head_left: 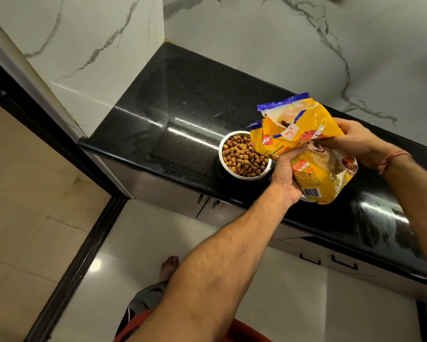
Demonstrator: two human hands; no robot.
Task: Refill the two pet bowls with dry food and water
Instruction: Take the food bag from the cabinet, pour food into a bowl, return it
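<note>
The yellow food bag (pixel 303 146) is gripped by both the left hand (pixel 285 175) and right hand (pixel 358 141) above the desk (pixel 182 114), beside the kibble-filled bowl (pixel 242 155). Probably floppy, crinkly and slick, so it's best held mid-body.

A home kitchen, judging by the polished black granite counter (pixel 182 104) along marble-veined wall tiles (pixel 281 40), cabinet doors with dark handles (pixel 344 264) beneath, glossy pale floor tiles (pixel 34 230), and a bare foot (pixel 169 267) on them.
</note>
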